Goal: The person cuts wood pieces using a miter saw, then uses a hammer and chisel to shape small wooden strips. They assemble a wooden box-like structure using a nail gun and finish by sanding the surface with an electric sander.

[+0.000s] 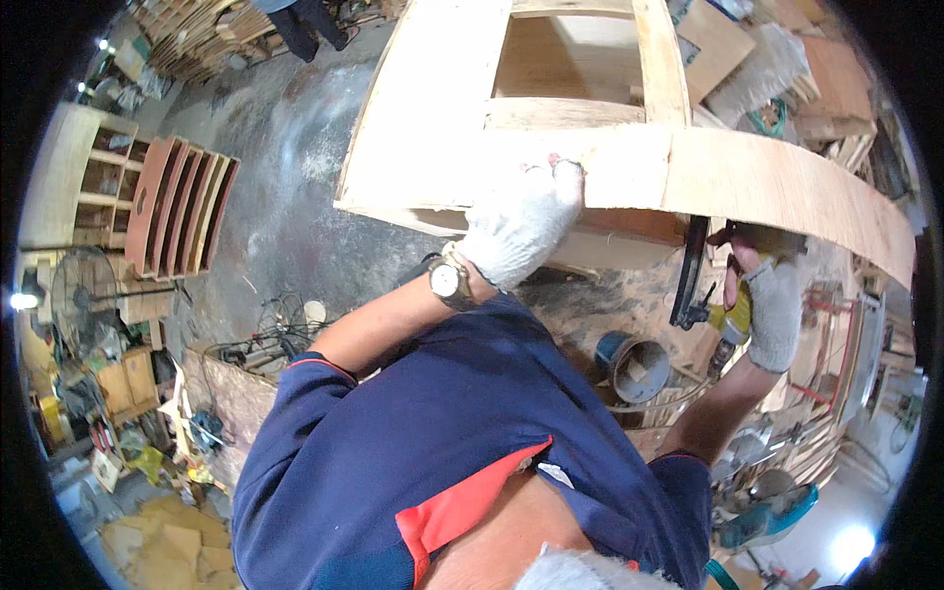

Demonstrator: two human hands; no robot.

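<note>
My left hand (pixel 526 224), in a pale knitted glove with bare fingertips, is closed at the near edge of a large wooden frame (pixel 413 118). Its fingers press on a pale plywood strip (pixel 787 177), which curves out past the frame to the right. Under that strip, my right hand (pixel 775 310), gloved the same way, is wrapped round what looks like a nail gun. The black magazine of this nail gun (pixel 691 275) points up to the strip's underside; its yellow-green part shows by my fingers. The strip hides the tool's upper end.
Below the frame stands a grey bucket (pixel 639 372). To the left are a fan (pixel 87 290) and a brown slatted wooden piece (pixel 182 208). A person (pixel 300 25) stands at the far side. Boards (pixel 826 79) and plastic sheeting pile up at the far right.
</note>
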